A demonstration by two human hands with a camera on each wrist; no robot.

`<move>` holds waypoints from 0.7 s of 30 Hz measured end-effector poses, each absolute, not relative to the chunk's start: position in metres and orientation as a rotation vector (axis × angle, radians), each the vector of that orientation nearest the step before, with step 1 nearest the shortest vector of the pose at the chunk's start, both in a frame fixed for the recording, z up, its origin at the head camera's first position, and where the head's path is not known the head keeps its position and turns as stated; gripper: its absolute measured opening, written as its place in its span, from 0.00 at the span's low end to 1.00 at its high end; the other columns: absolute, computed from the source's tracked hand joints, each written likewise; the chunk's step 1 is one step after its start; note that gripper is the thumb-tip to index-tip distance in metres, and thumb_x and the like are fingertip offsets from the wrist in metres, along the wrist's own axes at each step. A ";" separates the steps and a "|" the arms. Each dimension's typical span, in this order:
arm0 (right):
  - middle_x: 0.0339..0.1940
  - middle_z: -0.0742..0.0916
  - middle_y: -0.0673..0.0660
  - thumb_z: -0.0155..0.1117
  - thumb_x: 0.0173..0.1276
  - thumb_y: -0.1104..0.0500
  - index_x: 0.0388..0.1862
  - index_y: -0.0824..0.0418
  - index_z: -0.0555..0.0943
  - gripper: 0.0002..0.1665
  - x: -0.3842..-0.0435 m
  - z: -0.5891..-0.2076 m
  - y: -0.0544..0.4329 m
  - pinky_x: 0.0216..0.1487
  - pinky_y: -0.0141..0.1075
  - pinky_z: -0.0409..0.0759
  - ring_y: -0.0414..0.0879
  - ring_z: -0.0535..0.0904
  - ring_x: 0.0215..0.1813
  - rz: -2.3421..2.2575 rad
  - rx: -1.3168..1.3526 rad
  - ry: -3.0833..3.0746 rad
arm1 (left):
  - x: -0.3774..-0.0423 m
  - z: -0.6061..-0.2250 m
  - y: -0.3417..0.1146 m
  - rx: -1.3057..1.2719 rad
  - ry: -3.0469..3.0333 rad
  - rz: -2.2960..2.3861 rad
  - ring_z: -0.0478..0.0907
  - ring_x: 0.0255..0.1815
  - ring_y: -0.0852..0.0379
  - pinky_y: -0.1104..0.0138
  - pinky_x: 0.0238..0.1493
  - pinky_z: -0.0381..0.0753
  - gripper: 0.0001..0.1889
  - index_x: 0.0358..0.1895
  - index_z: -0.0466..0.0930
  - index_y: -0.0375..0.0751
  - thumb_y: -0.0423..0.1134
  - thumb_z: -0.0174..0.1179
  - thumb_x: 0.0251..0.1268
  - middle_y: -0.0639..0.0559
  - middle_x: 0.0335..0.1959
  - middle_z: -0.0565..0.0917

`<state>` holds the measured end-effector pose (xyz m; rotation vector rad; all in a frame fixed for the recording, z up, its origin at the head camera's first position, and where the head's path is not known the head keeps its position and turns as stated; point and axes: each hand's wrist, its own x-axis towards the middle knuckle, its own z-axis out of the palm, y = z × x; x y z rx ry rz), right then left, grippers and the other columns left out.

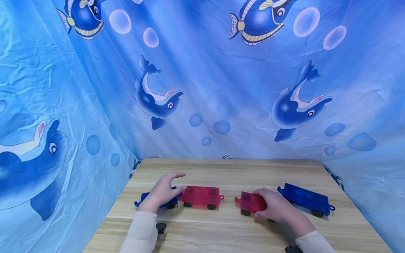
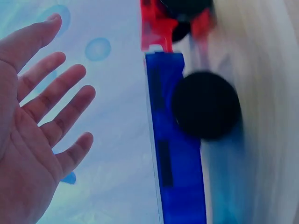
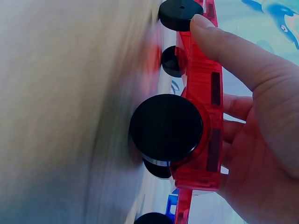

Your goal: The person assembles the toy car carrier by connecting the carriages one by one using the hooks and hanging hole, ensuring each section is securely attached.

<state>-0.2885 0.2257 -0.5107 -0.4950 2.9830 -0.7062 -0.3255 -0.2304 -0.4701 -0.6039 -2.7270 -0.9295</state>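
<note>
My left hand point(image 1: 162, 192) is held over a blue toy wagon point(image 2: 175, 126) at the left, its fingers spread and holding nothing. End to end with that wagon stands a red toy wagon point(image 1: 200, 195) on black wheels, its hook pointing right. Across a short gap, my right hand point(image 1: 276, 207) grips another red wagon point(image 3: 201, 88) by its sides, thumb near a wheel in the right wrist view. The hand covers this wagon's right end in the head view. Behind the right hand stands a second blue wagon point(image 1: 305, 197), set at a slant.
A wooden tabletop point(image 1: 202, 235) carries all the wagons. Blue cloth point(image 1: 215, 88) printed with dolphins and fish hangs behind it and along both sides. Small black devices sit at both wrists.
</note>
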 end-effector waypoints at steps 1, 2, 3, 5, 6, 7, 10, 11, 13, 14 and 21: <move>0.56 0.85 0.48 0.89 0.47 0.39 0.67 0.55 0.81 0.49 -0.290 -0.510 0.225 0.51 0.48 0.82 0.43 0.80 0.50 -0.708 -0.502 2.981 | -0.326 -0.470 -0.228 -0.605 -2.731 -0.939 0.77 0.67 0.50 0.49 0.66 0.78 0.27 0.68 0.80 0.57 0.48 0.74 0.67 0.58 0.65 0.81; 0.56 0.86 0.48 0.89 0.47 0.40 0.66 0.55 0.81 0.49 -0.291 -0.510 0.223 0.51 0.48 0.83 0.42 0.80 0.50 -0.712 -0.504 2.978 | -0.327 -0.470 -0.225 -0.608 -2.733 -0.952 0.76 0.67 0.50 0.49 0.66 0.77 0.27 0.68 0.80 0.58 0.48 0.74 0.67 0.58 0.65 0.81; 0.55 0.86 0.48 0.89 0.47 0.40 0.66 0.55 0.81 0.49 -0.292 -0.510 0.222 0.51 0.47 0.83 0.42 0.79 0.50 -0.714 -0.504 2.976 | -0.328 -0.470 -0.222 -0.612 -2.736 -0.957 0.76 0.68 0.50 0.49 0.66 0.77 0.27 0.68 0.80 0.59 0.48 0.74 0.66 0.58 0.65 0.81; 0.54 0.86 0.48 0.89 0.47 0.40 0.66 0.55 0.81 0.49 -0.295 -0.509 0.220 0.50 0.47 0.83 0.42 0.80 0.48 -0.718 -0.499 2.968 | -0.329 -0.470 -0.216 -0.620 -2.749 -0.967 0.76 0.68 0.50 0.49 0.66 0.77 0.28 0.69 0.80 0.59 0.48 0.75 0.66 0.58 0.66 0.80; 0.53 0.86 0.48 0.89 0.47 0.40 0.67 0.55 0.81 0.49 -0.297 -0.509 0.219 0.50 0.47 0.84 0.42 0.80 0.48 -0.718 -0.494 2.965 | -0.329 -0.470 -0.213 -0.623 -2.757 -0.973 0.76 0.68 0.50 0.48 0.66 0.77 0.28 0.69 0.80 0.58 0.48 0.75 0.66 0.58 0.66 0.80; 0.52 0.86 0.48 0.89 0.47 0.40 0.67 0.55 0.81 0.49 -0.298 -0.508 0.219 0.50 0.48 0.84 0.42 0.80 0.47 -0.723 -0.489 2.962 | -0.330 -0.470 -0.211 -0.625 -2.764 -0.979 0.75 0.68 0.50 0.48 0.66 0.77 0.29 0.69 0.79 0.58 0.48 0.75 0.65 0.57 0.66 0.80; 0.51 0.86 0.48 0.90 0.47 0.41 0.67 0.56 0.80 0.50 -0.303 -0.508 0.217 0.49 0.48 0.84 0.43 0.80 0.47 -0.726 -0.481 2.958 | -0.330 -0.472 -0.205 -0.641 -2.792 -0.989 0.75 0.69 0.48 0.48 0.66 0.77 0.31 0.71 0.78 0.55 0.50 0.76 0.64 0.55 0.67 0.79; 0.51 0.85 0.48 0.90 0.47 0.42 0.67 0.56 0.80 0.50 -0.304 -0.508 0.216 0.49 0.48 0.84 0.43 0.80 0.47 -0.732 -0.480 2.955 | -0.330 -0.472 -0.203 -0.645 -2.800 -0.994 0.74 0.70 0.48 0.47 0.66 0.77 0.33 0.71 0.78 0.54 0.51 0.76 0.64 0.54 0.68 0.79; 0.51 0.85 0.48 0.90 0.46 0.42 0.67 0.57 0.80 0.50 -0.307 -0.508 0.214 0.49 0.48 0.84 0.44 0.80 0.47 -0.748 -0.480 2.950 | -0.329 -0.473 -0.199 -0.649 -2.817 -0.998 0.73 0.70 0.47 0.47 0.66 0.77 0.34 0.72 0.77 0.53 0.52 0.76 0.63 0.53 0.69 0.77; 0.51 0.85 0.48 0.90 0.46 0.43 0.67 0.57 0.80 0.50 -0.308 -0.508 0.213 0.49 0.48 0.84 0.44 0.80 0.47 -0.755 -0.477 2.948 | -0.329 -0.472 -0.196 -0.653 -2.821 -1.005 0.73 0.71 0.46 0.46 0.66 0.77 0.35 0.73 0.77 0.53 0.52 0.76 0.63 0.53 0.69 0.77; 0.55 0.85 0.49 0.90 0.46 0.41 0.67 0.55 0.80 0.50 -0.315 -0.510 0.213 0.52 0.51 0.84 0.45 0.81 0.50 -0.739 -0.470 2.955 | -0.332 -0.475 -0.178 -0.713 -2.820 -1.047 0.71 0.73 0.44 0.45 0.67 0.77 0.36 0.74 0.75 0.53 0.52 0.76 0.64 0.52 0.71 0.75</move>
